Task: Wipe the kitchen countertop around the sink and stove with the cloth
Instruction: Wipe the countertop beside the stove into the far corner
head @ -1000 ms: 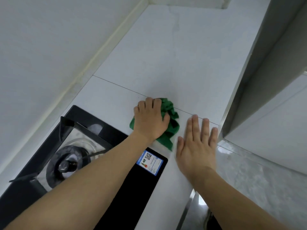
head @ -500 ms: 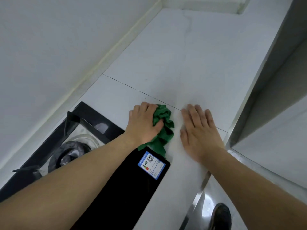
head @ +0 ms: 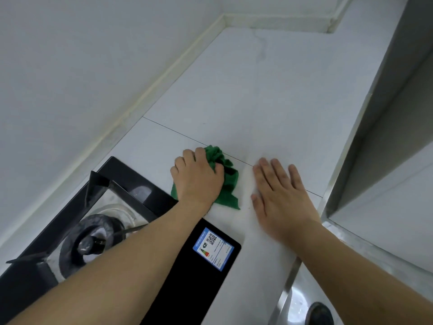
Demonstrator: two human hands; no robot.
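Crumpled green cloth [head: 228, 181] bunched under gripping left hand [head: 196, 178] on smooth white counter [head: 234, 95], just beyond glossy black stove [head: 145, 195]; right hand [head: 280, 191] flat, fingers spread, beside cloth

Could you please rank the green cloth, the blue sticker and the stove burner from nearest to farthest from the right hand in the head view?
From the right hand:
1. Green cloth, just left, under the left hand.
2. Blue sticker, lower left, on the black stove glass.
3. Stove burner, far left.

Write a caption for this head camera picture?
Left hand wipes the countertop with a green cloth beside the stove.
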